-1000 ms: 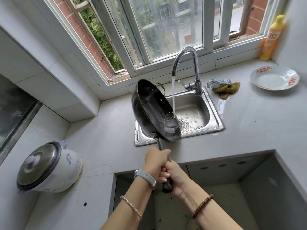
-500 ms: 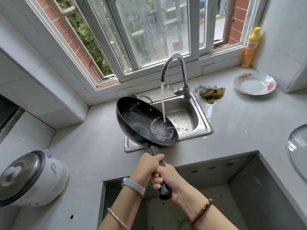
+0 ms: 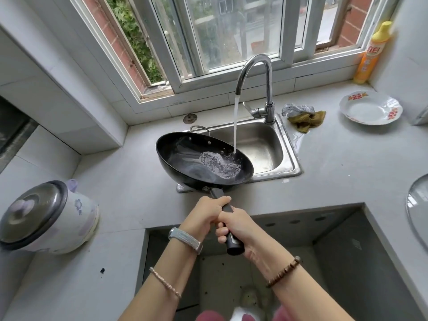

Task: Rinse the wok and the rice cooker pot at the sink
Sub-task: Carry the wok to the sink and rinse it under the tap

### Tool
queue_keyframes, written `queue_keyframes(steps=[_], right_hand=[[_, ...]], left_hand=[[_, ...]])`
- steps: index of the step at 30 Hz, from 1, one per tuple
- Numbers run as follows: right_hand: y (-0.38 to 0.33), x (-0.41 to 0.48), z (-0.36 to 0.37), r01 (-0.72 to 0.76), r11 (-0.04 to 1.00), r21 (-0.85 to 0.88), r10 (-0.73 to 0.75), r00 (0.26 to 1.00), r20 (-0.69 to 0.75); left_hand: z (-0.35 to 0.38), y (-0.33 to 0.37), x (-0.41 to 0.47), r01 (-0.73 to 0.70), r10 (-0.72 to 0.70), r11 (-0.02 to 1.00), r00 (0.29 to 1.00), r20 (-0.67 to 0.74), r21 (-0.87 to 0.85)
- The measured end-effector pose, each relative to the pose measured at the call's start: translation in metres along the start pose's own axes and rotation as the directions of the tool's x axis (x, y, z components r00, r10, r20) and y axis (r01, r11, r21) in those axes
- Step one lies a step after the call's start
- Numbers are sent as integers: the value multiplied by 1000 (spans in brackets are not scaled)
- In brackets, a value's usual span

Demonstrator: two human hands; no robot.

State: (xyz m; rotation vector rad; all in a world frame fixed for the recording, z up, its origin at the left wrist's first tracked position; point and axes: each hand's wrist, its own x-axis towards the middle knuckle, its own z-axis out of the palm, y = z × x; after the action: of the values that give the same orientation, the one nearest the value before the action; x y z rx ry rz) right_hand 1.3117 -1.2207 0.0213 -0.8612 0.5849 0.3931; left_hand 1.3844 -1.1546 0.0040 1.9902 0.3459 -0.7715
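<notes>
- Rinsing now: counter (image 3: 335,172) is the biggest thing here, grey and wet beside the sink (image 3: 266,144), so anything set down there can slide.
- Sink is small steel; wok (image 3: 203,161) is wider than half of it and hangs over its left front corner, rim tipped toward me and right.
- Cooker (image 3: 46,216) sits far left on the counter, lid on, well apart from the sink. Pot is inside I assume; can't see it. Judgement: thin metal, light, slick when wet, take it by the rim with both hands.
- Wok: black, stiff, looks heavy, and heavier with water pooling low on its right side. Weight sits far out from my grip, so it wants to twist and dip.
- Tap (image 3: 254,72) is running; stream lands inside the right edge of the wok and froths there.
- Handle (image 3: 228,218) is long, dark, probably damp. Best hold is where I have it, one hand close to the bowl, one at the butt end for leverage.
- Small loop handle (image 3: 199,129) on the far rim is a second hold if I need to tip it out.
- Left hand (image 3: 206,216): fingers wrapped tight round the handle, nearer the bowl.
- Right hand (image 3: 238,228): fingers curled tight round it just behind, touching the left.
- Risk: splash over the front rim onto me.
</notes>
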Motion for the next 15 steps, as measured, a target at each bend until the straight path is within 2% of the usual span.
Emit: queue_keyframes(steps=[5,15], right_hand=[[-6,-6,0,-9,999,-42,9,1000,-18],[-37,-31,-18,21,975,-219,-31,999,-42]], left_hand=[[1,2,-3,9,-6,999,998,56,-53],[27,19,-18,91,-20,943,976,218,-319]])
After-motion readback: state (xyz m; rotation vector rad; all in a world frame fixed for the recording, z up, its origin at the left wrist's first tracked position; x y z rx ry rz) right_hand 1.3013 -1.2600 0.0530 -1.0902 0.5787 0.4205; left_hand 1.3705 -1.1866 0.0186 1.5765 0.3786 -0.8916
